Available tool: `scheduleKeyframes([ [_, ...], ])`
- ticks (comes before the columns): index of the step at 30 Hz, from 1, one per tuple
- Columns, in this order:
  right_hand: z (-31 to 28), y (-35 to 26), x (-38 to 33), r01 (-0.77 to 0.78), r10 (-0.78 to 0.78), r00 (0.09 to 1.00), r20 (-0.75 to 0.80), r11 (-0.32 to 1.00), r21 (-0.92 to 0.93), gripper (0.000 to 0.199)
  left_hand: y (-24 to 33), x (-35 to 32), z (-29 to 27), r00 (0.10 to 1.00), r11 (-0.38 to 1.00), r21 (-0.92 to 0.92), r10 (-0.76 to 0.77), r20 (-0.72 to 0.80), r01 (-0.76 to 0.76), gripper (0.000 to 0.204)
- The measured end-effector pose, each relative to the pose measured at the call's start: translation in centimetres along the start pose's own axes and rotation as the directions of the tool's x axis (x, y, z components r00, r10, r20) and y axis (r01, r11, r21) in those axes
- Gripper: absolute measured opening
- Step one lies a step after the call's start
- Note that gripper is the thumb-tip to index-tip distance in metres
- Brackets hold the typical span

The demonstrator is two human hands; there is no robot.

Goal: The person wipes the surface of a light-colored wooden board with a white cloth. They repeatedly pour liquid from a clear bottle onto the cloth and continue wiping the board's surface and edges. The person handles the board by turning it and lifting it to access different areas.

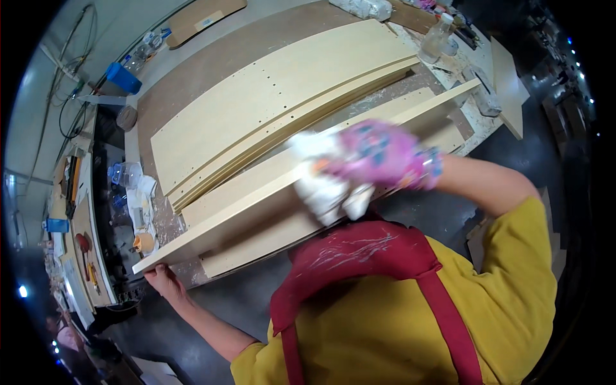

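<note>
A long pale wooden board (237, 213) stands on its edge, running slantwise from lower left to upper right. My bare left hand (165, 281) grips its near left end, the fingers partly hidden under the board. My right hand (385, 155), in a pink and purple patterned glove, is closed round a crumpled white cloth (324, 186). The cloth lies over the middle of the board's upper edge; hand and cloth are smeared by motion. Another pale board (256, 247) lies flat beneath the upright one. Beyond it is a stack of pale panels (282, 83) with small drilled holes.
The worktable (186, 102) is brown and paint-spotted. A clear bottle (437, 38) and a grey block-like tool (482, 93) stand at its right. Along the left are a blue cup (123, 78), a clear jug (125, 173), a white rag (141, 208) and an orange tape roll (144, 242).
</note>
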State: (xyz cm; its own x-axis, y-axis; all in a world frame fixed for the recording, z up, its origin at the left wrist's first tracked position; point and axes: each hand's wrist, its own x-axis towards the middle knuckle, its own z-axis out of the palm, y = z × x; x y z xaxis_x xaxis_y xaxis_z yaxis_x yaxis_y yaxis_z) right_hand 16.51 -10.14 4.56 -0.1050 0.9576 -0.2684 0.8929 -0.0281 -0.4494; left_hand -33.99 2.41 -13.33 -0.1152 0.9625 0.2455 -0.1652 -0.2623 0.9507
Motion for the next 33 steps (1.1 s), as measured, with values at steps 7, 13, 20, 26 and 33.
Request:
scheduleKeyframes([
  [7,-2.4,12.8,-6.6,0.074,-0.079,0.900,-0.429,0.997,-0.029,0.035,0.7,1.8,-0.7,0.995,0.940,0.334,-0.089,0.053,0.066,0.042],
  [13,-1.2,14.0,-4.2,0.363,-0.642,0.603,-0.474,0.750,-0.554,0.024,14.0,-2.0,13.2,0.904,0.499,0.795,0.405,0.139,-0.346,0.049],
  [20,-2.1,15.3,-7.7,0.177,-0.313,0.853,-0.417,0.926,-0.333,0.025,14.2,-2.2,24.4,0.791,0.096,0.864,-0.361,0.493,-0.495,0.050],
  [26,-3.3,7.1,-1.4,0.298,-0.305,0.952,0.009,0.921,-0.251,0.032,12.3,-3.1,20.0,0.847,0.165,0.855,-0.137,0.513,-0.491,0.033],
  [33,4.3,-6.9,7.7,0.792,-0.844,0.536,0.031,0.489,-0.366,0.027,11.7,-2.4,20.4,0.800,0.161,0.794,-0.043,0.598,-0.586,0.032],
])
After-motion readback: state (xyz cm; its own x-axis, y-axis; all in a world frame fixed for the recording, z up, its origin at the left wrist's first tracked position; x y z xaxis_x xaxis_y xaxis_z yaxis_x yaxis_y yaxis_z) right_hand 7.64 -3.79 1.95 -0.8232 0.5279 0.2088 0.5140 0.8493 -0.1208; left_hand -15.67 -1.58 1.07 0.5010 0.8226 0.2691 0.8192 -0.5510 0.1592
